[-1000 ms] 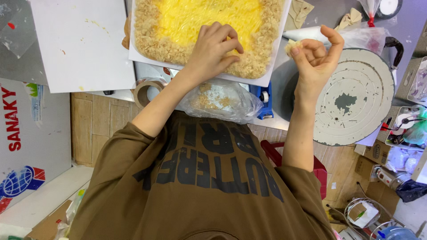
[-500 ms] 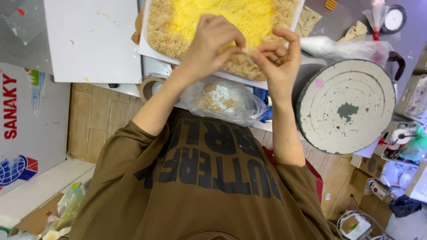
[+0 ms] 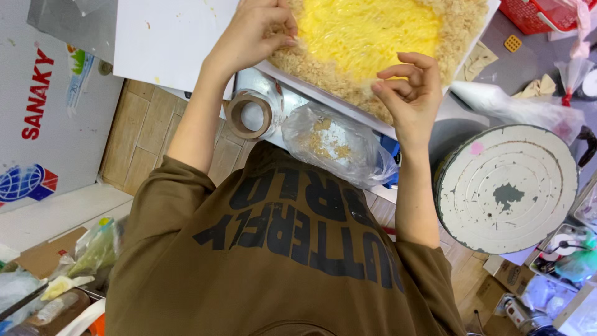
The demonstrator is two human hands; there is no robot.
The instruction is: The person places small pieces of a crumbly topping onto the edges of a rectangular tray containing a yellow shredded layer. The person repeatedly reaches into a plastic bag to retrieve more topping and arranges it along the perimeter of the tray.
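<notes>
Fingers: left hand (image 3: 261, 31) pinched together on crumbs (image 3: 323, 68); right hand (image 3: 407, 93) loosely curled, empty
Cake (image 3: 373, 37): soft, crumbly, probably fragile
Hold: lift by board (image 3: 292, 78)

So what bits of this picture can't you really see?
Head view only:
- The yellow cake: its top is cut off by the picture's edge.
- The left hand: its fingertips sink into the crumb border, so any pinch is hidden.
- The right hand: its curled fingers hide what they hold.
- The plastic bag: the crinkled film blurs the crumbs inside.
</notes>
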